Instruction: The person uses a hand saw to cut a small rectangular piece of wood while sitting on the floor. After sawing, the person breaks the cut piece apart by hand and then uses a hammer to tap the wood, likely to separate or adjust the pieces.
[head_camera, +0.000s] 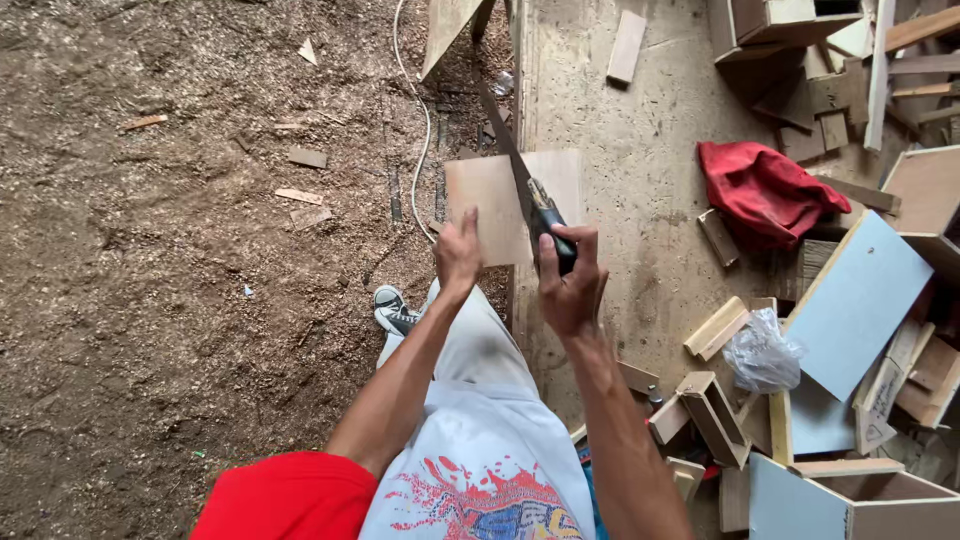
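Sawdust-strewn floor; centre frame, left hand (458, 252) presses flat-fingered on plywood panel (490, 205), right hand (566, 282) grips handsaw (528, 190); blade crosses the panel, cut unfinished.

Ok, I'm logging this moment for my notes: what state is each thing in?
Left hand: pressed flat on the board.
Right hand: closed round the saw handle.
Hand saw: blade lying across the board.
Plywood board: flat on the bench edge, overhanging.
Red cloth: crumpled on the bench.
Plastic bag: scrunched up.
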